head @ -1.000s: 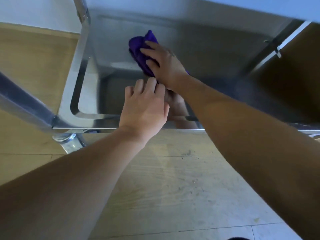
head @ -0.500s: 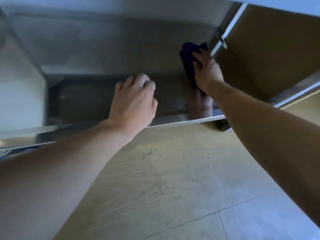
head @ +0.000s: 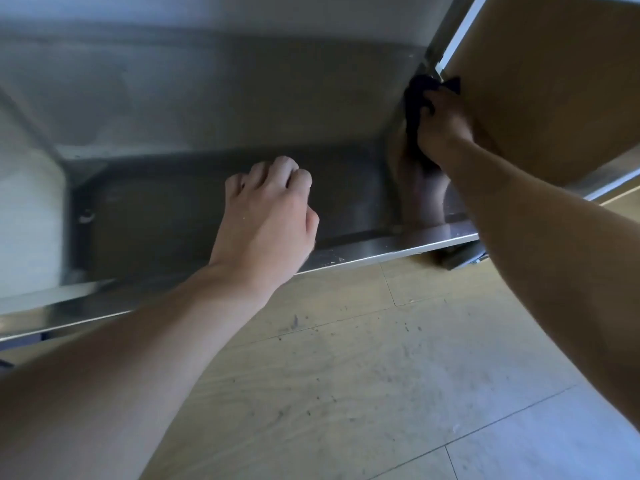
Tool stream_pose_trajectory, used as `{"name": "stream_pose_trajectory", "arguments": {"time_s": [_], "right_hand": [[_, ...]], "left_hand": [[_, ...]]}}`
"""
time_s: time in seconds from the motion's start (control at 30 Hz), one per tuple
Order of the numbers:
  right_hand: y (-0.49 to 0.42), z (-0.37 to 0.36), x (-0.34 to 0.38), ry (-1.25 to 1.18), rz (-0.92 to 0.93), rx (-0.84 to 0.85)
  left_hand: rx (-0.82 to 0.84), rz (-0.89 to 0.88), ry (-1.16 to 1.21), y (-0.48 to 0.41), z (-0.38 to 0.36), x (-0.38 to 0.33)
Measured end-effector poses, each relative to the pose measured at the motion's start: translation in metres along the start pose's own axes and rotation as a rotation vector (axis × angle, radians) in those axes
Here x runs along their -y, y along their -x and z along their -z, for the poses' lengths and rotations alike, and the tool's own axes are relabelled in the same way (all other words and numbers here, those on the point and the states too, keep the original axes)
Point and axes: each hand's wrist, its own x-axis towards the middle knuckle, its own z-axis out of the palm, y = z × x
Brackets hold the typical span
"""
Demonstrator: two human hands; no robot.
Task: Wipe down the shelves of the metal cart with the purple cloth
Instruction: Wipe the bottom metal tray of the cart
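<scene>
The metal cart's low shelf [head: 207, 109] is a shiny steel tray that fills the upper part of the head view. My right hand [head: 443, 126] presses the purple cloth [head: 415, 98], dark in the shadow, into the shelf's far right corner beside the upright post [head: 446, 32]. Most of the cloth is hidden under my fingers. My left hand [head: 266, 220] rests on the shelf's front rim [head: 374, 249] with its fingers curled over the edge, holding no object.
A wooden floor [head: 346, 375] spreads below the cart and a brown panel [head: 554, 81] stands right of the post. A caster [head: 460, 256] sits under the right front corner. A pale wall reflection shows at the shelf's left end [head: 27, 209].
My right hand has swept the cloth from the left of the shelf across to its far right corner. My view followed to the right; my left hand stayed on the front rim.
</scene>
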Motion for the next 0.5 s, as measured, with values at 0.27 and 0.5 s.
{"name": "stream_pose_trajectory", "arguments": {"time_s": [0.27, 0.5], "right_hand": [[0.022, -0.046, 0.154, -0.148, 0.427, 0.147], [0.002, -0.008, 0.034, -0.023, 0.197, 0.070]], "left_hand": [[0.024, 0.012, -0.024, -0.002, 0.001, 0.001], [-0.011, -0.004, -0.003, -0.002, -0.001, 0.004]]}}
